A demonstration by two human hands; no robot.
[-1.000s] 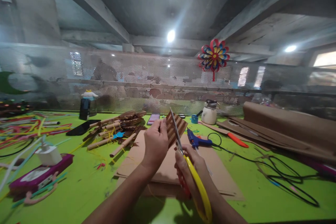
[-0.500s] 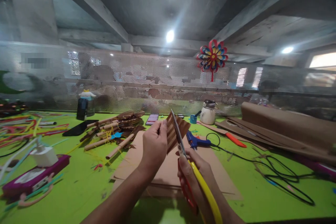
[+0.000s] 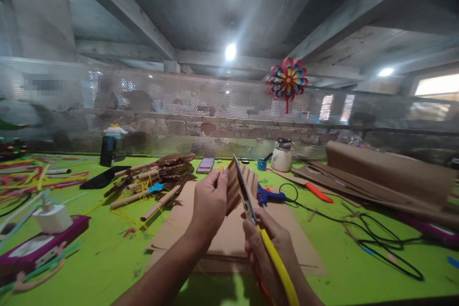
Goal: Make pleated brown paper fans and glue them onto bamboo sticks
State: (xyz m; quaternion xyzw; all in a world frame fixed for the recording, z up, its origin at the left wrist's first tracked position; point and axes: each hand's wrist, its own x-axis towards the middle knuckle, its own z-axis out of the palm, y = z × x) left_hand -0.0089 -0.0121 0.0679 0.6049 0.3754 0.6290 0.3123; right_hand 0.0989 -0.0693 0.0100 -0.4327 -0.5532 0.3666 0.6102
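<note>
My left hand [image 3: 211, 196] pinches a folded piece of brown paper [image 3: 234, 186] with stripe-like pleats. In my right hand [image 3: 268, 241] is a pair of scissors [image 3: 278, 260] with one yellow and one red handle. The blades point up and away from me and lie across the paper; whether they are fully closed I cannot tell. Both hands hover above flat brown paper sheets [image 3: 229, 234] stacked on the green table [image 3: 103, 258].
Left of the sheets lie several rolled brown paper sticks [image 3: 161, 203] with yellow strands. A blue glue gun [image 3: 270, 195] with a black cord, an orange-handled tool [image 3: 318, 192] and large brown paper [image 3: 387, 172] lie right. A purple power strip [image 3: 46, 244] sits left.
The scissor handles have come closer together, with less of the red one showing. The paper right of the blades now shows a lighter striped face. The whole view has shifted slightly.
</note>
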